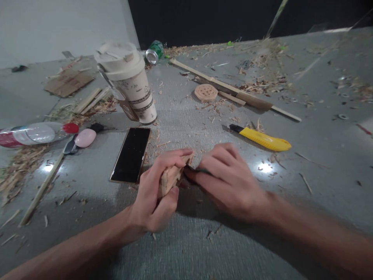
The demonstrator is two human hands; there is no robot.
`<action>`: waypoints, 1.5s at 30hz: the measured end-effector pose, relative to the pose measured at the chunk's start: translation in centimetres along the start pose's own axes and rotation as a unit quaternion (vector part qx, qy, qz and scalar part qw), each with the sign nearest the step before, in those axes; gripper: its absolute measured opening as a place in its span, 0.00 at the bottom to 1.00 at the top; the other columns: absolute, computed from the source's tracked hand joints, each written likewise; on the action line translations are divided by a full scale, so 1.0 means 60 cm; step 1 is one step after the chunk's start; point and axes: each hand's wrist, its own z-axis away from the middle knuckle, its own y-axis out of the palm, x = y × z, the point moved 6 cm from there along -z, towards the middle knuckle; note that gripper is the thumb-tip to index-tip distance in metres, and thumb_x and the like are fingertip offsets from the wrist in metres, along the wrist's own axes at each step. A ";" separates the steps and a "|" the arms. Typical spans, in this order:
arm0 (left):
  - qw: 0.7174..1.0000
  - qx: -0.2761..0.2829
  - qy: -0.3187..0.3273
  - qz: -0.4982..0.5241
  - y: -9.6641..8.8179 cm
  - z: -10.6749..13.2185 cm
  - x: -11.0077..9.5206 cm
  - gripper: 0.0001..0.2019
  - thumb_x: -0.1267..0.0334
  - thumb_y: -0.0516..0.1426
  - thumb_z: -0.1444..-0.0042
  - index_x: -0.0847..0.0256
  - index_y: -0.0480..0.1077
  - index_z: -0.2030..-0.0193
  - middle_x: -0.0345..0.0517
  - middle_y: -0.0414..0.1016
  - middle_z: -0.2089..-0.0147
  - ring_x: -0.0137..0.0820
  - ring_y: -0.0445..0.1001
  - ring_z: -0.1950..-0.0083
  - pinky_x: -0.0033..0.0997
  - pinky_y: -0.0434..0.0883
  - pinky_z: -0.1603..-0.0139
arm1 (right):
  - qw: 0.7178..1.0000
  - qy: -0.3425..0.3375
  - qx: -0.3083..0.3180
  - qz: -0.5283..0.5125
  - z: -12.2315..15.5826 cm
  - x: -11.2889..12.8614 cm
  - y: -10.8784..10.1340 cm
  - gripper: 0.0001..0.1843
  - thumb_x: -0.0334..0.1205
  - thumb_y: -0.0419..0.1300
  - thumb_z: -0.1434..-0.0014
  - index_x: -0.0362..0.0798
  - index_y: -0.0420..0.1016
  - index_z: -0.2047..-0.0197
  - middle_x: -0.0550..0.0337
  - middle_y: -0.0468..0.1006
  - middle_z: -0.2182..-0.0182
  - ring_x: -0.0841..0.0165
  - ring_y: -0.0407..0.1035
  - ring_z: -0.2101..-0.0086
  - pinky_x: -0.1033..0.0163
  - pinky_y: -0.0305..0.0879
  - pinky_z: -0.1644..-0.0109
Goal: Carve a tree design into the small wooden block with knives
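My left hand (pixel 157 190) grips a small pale wooden block (pixel 170 178) just above the grey floor mat (pixel 186 241). My right hand (pixel 225 181) is closed around a thin dark blade or tool (pixel 196 169) whose tip meets the right end of the block. Most of the tool is hidden under my fingers. Both hands meet in the middle of the view, with my forearms coming in from the bottom corners.
A black phone (pixel 131 154) lies just left of my left hand. Behind it stand a lidded paper cup (pixel 131 79) and, further left, a plastic bottle (pixel 35 133). A yellow utility knife (pixel 262 139), a round wooden disc (pixel 206 92), wooden sticks (pixel 233 89), a green can (pixel 154 51) and wood shavings lie around.
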 end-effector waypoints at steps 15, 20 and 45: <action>1.000 -0.007 -0.009 0.002 0.000 0.000 -0.001 0.26 0.72 0.61 0.38 0.54 0.75 0.34 0.55 0.83 0.27 0.54 0.82 0.27 0.66 0.80 0.23 | 1.000 0.007 0.011 0.004 0.000 -0.002 0.003 0.22 0.35 0.53 0.14 0.50 0.86 0.58 0.61 0.78 0.67 0.63 0.66 0.61 0.53 0.63 0.48; 1.000 -0.016 -0.023 -0.010 -0.003 -0.002 0.000 0.25 0.71 0.60 0.37 0.51 0.75 0.34 0.53 0.83 0.26 0.55 0.82 0.27 0.67 0.81 0.25 | 1.000 0.011 -0.006 0.020 0.000 -0.006 -0.003 0.15 0.34 0.58 0.16 0.49 0.87 0.53 0.60 0.80 0.64 0.63 0.65 0.60 0.53 0.62 0.49; 1.000 -0.015 -0.016 -0.001 -0.001 -0.002 0.001 0.25 0.72 0.61 0.38 0.53 0.75 0.34 0.53 0.84 0.27 0.54 0.83 0.27 0.66 0.80 0.23 | 1.000 0.003 0.005 0.010 -0.002 -0.001 0.001 0.22 0.35 0.53 0.14 0.50 0.86 0.58 0.61 0.78 0.67 0.64 0.66 0.61 0.53 0.62 0.48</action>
